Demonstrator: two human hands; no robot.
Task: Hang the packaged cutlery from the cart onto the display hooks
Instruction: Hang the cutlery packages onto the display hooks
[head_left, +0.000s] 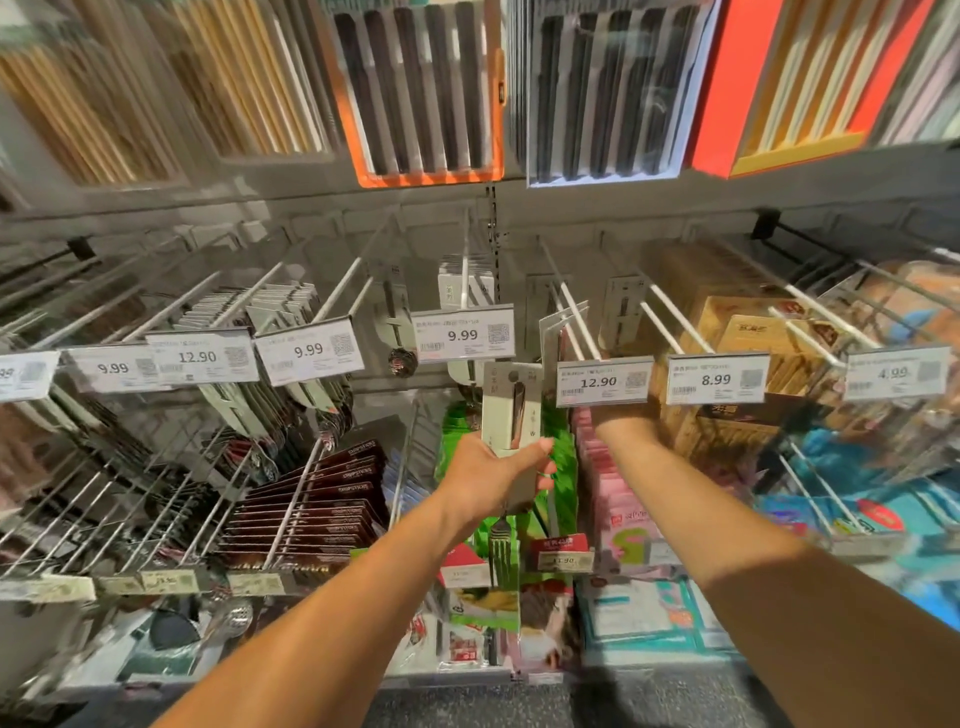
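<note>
Both forearms reach toward the 12.90 tag (604, 381). Left hand (493, 475) fingers clamp a carded fork pack (511, 410) just left of it; right hand hidden behind it, fingers untellable. Light, stiff card, likely slippery: grip low, hole free.

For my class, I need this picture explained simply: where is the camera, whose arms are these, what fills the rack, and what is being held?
There is one picture, taken by a camera worn on a person's head, looking forward and down at a shop display. The two bare arms are that person's own. The left hand grips a packaged fork, its prongs showing below the hand, holding it up near the 12.90 price tag. The right hand is hidden behind that tag, so what it does cannot be seen. White display hooks stick out towards the camera, some with more cutlery packs, each ending in a price tag. Boxed chopsticks hang above.
</note>
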